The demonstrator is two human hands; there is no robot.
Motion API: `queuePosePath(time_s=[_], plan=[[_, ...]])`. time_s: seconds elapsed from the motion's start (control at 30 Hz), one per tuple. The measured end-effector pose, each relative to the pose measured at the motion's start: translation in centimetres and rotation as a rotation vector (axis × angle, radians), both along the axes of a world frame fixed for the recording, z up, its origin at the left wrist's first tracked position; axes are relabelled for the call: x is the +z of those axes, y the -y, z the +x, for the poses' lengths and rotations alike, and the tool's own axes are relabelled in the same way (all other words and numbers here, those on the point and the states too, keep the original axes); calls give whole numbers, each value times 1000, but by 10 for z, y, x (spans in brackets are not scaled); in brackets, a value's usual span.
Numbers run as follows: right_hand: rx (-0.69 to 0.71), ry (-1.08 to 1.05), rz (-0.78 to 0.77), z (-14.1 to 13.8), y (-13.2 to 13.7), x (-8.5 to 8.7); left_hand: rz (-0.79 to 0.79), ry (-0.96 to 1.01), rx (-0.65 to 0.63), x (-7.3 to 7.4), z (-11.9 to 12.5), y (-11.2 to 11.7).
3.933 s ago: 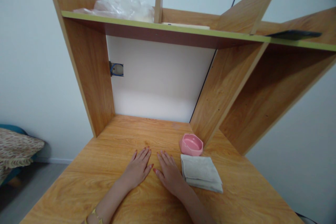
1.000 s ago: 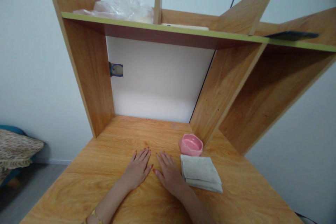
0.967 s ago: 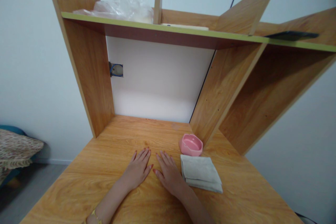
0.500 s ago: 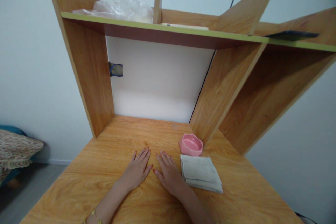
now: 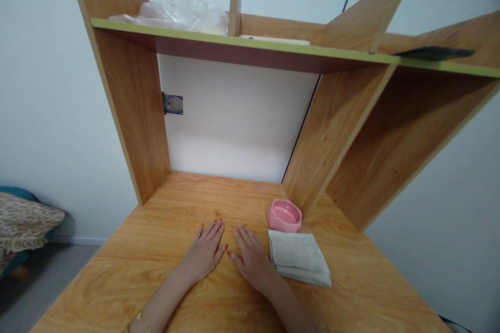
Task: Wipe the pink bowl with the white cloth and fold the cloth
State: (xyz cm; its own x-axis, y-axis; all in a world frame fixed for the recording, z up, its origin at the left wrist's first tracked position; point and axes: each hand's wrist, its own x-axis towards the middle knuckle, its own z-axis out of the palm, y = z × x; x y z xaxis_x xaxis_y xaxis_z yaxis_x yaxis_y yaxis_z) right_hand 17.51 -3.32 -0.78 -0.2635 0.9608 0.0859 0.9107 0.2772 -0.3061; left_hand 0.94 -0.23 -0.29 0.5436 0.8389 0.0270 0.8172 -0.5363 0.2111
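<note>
Both palms lie face down on the wooden desk (image 5: pixel 128 265). My left hand (image 5: pixel 203 252) is flat with its fingers stretched forward, holding nothing. Beside it, a short gap away, my right hand (image 5: pixel 252 259) also rests flat and holds nothing. A folded pale grey-green cloth (image 5: pixel 299 256) lies just right of my right hand, close to its wrist. Behind the cloth stands a pink ashtray-like dish (image 5: pixel 284 216) with a faceted rim; its inside looks bare.
An upright wooden panel (image 5: pixel 336 140) rises behind the dish. Overhead runs a shelf (image 5: pixel 273 48) bearing a clear plastic bag (image 5: pixel 183 13) and a dark flat object (image 5: pixel 435 52). An open wall socket box (image 5: pixel 173 104) sits at the back left. A draped seat (image 5: pixel 27 223) stands beyond the desk's left side.
</note>
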Motion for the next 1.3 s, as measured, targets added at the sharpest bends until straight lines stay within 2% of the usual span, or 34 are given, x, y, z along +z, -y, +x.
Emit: queuePosePath(time_s=[0.47, 0.77, 1.3], plan=[[9, -19, 24, 0, 0, -2, 6, 3, 4, 0, 0, 1], [15, -2, 18, 0, 0, -1, 19, 9, 5, -4, 0, -1], [5, -25, 6, 0, 0, -1, 1, 5, 5, -1, 1, 0]])
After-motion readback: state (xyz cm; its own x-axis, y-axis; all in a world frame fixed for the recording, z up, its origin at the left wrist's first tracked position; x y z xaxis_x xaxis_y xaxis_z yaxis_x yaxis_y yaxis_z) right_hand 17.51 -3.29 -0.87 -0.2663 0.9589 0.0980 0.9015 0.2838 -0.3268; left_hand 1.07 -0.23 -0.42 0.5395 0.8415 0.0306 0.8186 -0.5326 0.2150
